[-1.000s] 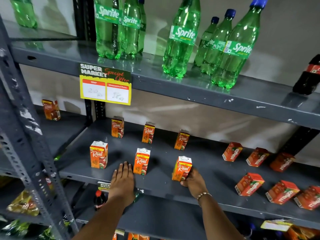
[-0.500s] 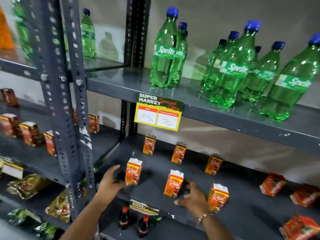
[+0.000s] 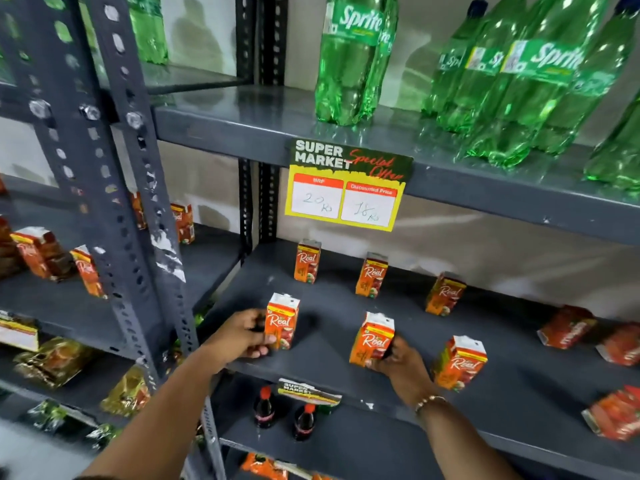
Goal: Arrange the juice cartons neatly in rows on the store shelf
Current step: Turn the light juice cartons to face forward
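Orange "Real" juice cartons stand upright in two rows on the grey middle shelf (image 3: pixel 329 372). The back row holds three cartons: left (image 3: pixel 307 261), middle (image 3: pixel 371 276), right (image 3: pixel 445 294). In the front row, my left hand (image 3: pixel 239 336) grips the left carton (image 3: pixel 282 322) from its left side. My right hand (image 3: pixel 398 362) grips the middle carton (image 3: pixel 372 339) from its right side. A third front carton (image 3: pixel 459 363) stands free to the right.
Red Maaza cartons (image 3: pixel 566 327) lie flat at the shelf's right end. Green Sprite bottles (image 3: pixel 353 60) fill the shelf above, with a price tag (image 3: pixel 346 187) on its edge. A perforated steel upright (image 3: pixel 114 188) stands left. Cola bottles (image 3: pixel 265 407) sit below. More cartons (image 3: pixel 40 252) fill the left bay.
My view has shifted left and closer. Both hands, which hovered open beside the front cartons, have closed on the left and middle front cartons.
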`<state>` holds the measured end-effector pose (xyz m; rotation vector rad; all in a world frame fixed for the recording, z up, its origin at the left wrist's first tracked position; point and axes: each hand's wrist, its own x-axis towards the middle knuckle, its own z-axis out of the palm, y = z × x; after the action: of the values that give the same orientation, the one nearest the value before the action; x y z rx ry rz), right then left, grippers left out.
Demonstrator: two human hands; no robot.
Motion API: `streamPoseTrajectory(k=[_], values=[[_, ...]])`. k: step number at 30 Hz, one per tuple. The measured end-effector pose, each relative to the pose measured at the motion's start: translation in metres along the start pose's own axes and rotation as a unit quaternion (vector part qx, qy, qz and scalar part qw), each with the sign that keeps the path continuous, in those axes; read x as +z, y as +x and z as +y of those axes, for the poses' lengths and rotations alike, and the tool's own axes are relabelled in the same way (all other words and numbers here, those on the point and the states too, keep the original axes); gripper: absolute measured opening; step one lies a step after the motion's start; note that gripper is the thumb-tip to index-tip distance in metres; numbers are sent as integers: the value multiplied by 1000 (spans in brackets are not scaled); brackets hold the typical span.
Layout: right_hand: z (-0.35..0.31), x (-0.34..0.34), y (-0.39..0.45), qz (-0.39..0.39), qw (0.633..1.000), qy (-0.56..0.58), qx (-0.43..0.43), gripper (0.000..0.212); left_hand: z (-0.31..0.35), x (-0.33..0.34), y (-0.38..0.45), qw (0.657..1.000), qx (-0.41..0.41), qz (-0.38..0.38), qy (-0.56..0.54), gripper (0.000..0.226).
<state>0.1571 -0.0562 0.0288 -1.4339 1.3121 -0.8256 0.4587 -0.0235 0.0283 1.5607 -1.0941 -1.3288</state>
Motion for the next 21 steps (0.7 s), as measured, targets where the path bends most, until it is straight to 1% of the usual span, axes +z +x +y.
streamPoseTrajectory(k=[3, 7, 16, 21], values=[[3, 1, 0, 10, 1000, 13, 1, 38, -2, -1, 2, 1000, 0, 2, -8, 46], [3, 8, 1, 3, 1000, 22, 1, 40, -3, 0, 5, 1000, 3, 2, -15, 46], [3, 11, -1, -3, 1000, -19, 4, 38, -8, 0, 6, 1000, 20, 10, -6, 46], [4, 12, -2, 5, 999, -34, 7, 37, -7, -1, 5, 1000, 26, -1, -5, 50]])
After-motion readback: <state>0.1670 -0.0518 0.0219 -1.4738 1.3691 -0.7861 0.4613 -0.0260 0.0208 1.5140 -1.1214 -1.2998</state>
